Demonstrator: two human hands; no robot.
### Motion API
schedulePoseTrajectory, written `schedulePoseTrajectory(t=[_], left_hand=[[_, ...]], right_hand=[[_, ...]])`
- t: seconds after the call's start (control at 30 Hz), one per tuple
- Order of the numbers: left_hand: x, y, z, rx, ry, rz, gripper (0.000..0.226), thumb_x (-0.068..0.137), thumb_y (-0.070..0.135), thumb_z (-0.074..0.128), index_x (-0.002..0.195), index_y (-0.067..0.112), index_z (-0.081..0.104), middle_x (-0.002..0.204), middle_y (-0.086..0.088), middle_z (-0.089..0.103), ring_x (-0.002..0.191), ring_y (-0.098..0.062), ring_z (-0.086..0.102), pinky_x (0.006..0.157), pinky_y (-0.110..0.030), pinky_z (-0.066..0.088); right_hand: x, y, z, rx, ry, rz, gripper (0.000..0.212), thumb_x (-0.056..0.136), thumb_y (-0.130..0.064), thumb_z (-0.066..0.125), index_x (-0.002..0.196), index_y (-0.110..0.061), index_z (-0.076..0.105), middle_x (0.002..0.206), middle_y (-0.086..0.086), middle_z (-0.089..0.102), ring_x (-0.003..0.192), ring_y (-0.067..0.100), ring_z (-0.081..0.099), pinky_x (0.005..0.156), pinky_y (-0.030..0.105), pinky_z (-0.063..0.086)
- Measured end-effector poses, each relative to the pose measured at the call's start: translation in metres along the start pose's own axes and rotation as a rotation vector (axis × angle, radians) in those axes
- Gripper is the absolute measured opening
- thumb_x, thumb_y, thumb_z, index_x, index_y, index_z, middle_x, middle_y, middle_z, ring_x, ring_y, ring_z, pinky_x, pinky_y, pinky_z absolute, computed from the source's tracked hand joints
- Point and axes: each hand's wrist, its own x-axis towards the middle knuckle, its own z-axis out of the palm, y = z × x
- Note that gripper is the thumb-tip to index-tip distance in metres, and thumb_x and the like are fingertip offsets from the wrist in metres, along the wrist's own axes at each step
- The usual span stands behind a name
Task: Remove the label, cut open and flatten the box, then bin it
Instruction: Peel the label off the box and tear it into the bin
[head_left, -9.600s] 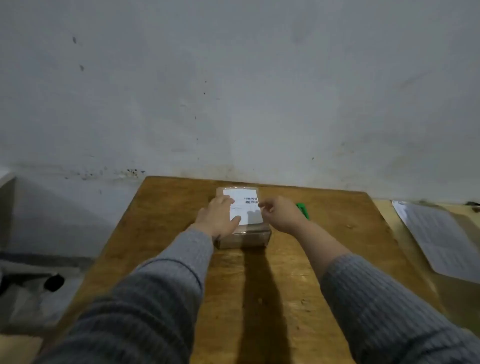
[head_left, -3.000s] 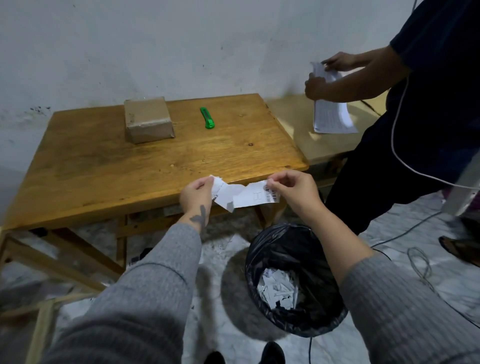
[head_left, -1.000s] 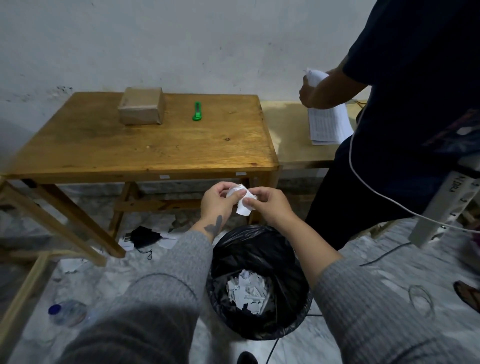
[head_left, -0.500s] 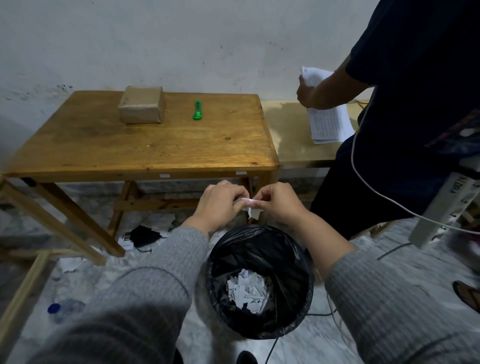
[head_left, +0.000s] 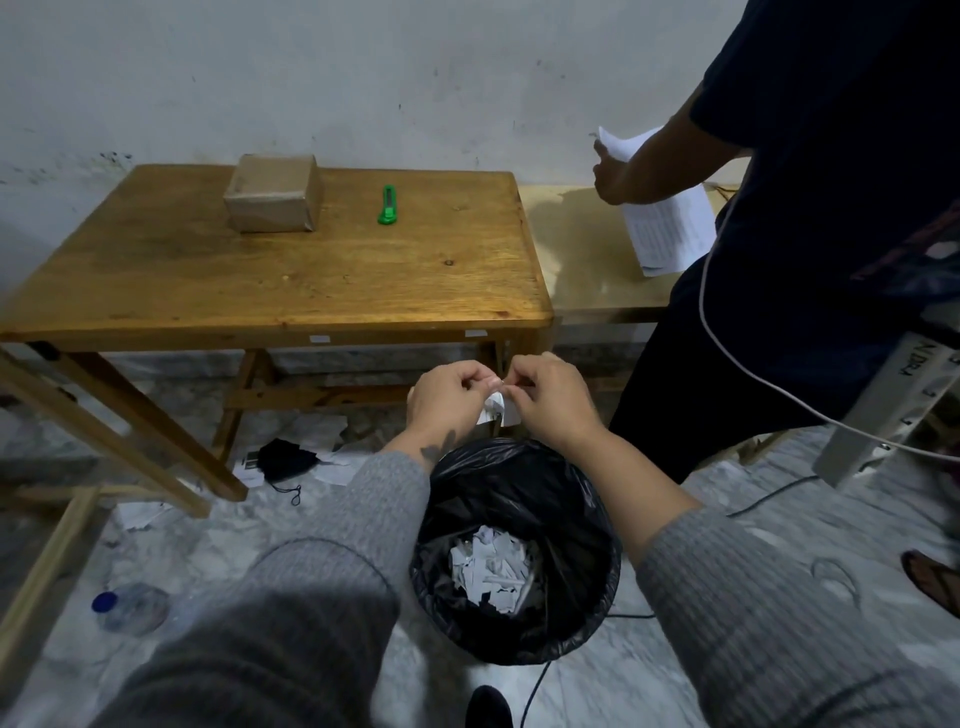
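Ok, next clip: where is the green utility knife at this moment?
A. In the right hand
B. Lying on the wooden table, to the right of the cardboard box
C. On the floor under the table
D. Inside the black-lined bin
B. The green utility knife lies untouched on the wooden table, apart from the cardboard box; both hands pinch the white label above the bin.

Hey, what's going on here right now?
A person in grey sleeves pinches a torn white label between the left hand and right hand over a black-lined bin holding paper scraps. The box sits uncut on the table beside a green cutter.
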Motion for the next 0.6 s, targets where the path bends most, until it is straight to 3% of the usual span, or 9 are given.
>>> schedulePoseTrajectory(t=[0.13, 0.23, 0.33, 0.4, 0.47, 0.53, 0.6], left_hand=[[0.002, 0.004, 0.012, -0.231, 0.0, -0.161, 0.018, 0.091, 0.03, 0.062, 0.075, 0.03, 0.071, 0.079, 0.008, 0.071, 0.085, -0.018, 0.064, 0.083, -0.038, 0.052], [0.004, 0.009, 0.018, -0.517, 0.024, -0.289, 0.016, 0.094, 0.022, 0.06, 0.083, 0.023, 0.071, 0.091, 0.001, 0.072, 0.093, -0.017, 0.065, 0.079, -0.03, 0.051], [0.006, 0.008, 0.023, -0.603, 0.135, -0.323, 0.013, 0.095, 0.022, 0.059, 0.088, 0.02, 0.07, 0.091, 0.002, 0.07, 0.088, -0.012, 0.064, 0.066, -0.021, 0.046], [0.007, 0.008, 0.028, -0.601, 0.219, -0.345, 0.014, 0.095, 0.023, 0.058, 0.092, 0.018, 0.071, 0.089, 0.002, 0.069, 0.084, -0.01, 0.062, 0.062, -0.018, 0.044], [0.009, 0.005, 0.031, -0.581, 0.309, -0.415, 0.015, 0.095, 0.025, 0.059, 0.092, 0.018, 0.072, 0.088, 0.004, 0.069, 0.082, -0.01, 0.062, 0.063, -0.02, 0.045], [0.012, -0.011, 0.025, -0.568, 0.417, -0.537, 0.016, 0.094, 0.027, 0.059, 0.085, 0.021, 0.071, 0.087, 0.004, 0.069, 0.083, -0.015, 0.062, 0.071, -0.029, 0.05], [0.011, -0.034, 0.02, -0.491, 0.449, -0.535, 0.019, 0.093, 0.028, 0.059, 0.076, 0.026, 0.067, 0.085, 0.008, 0.068, 0.084, -0.016, 0.062, 0.082, -0.036, 0.054]], right_hand=[[-0.003, 0.0, 0.008, 0.031, 0.117, 0.056, 0.018, 0.086, -0.016, 0.062, 0.069, -0.013, 0.057, 0.067, -0.008, 0.056, 0.077, 0.013, 0.046, 0.081, 0.032, 0.033], [-0.003, -0.003, 0.01, 0.196, 0.215, 0.168, 0.026, 0.085, -0.018, 0.063, 0.062, -0.024, 0.054, 0.063, -0.01, 0.057, 0.076, 0.012, 0.05, 0.09, 0.031, 0.033], [-0.001, 0.001, 0.012, 0.377, 0.204, 0.327, 0.028, 0.085, -0.025, 0.065, 0.06, -0.032, 0.055, 0.068, -0.008, 0.063, 0.077, 0.012, 0.058, 0.097, 0.044, 0.042], [-0.001, 0.001, 0.017, 0.457, 0.21, 0.415, 0.023, 0.085, -0.027, 0.066, 0.063, -0.031, 0.061, 0.074, -0.008, 0.068, 0.078, 0.012, 0.061, 0.094, 0.047, 0.046], [-0.003, 0.003, 0.018, 0.532, 0.233, 0.473, 0.017, 0.086, -0.023, 0.065, 0.069, -0.027, 0.065, 0.078, -0.007, 0.069, 0.078, 0.013, 0.063, 0.081, 0.034, 0.051], [-0.006, 0.017, 0.015, 0.551, 0.296, 0.535, 0.015, 0.088, -0.02, 0.062, 0.073, -0.021, 0.064, 0.08, -0.005, 0.066, 0.082, 0.016, 0.061, 0.068, 0.025, 0.048], [-0.007, 0.041, 0.011, 0.485, 0.294, 0.588, 0.019, 0.087, -0.024, 0.062, 0.068, -0.026, 0.062, 0.084, -0.006, 0.065, 0.092, 0.02, 0.061, 0.077, 0.033, 0.049]])
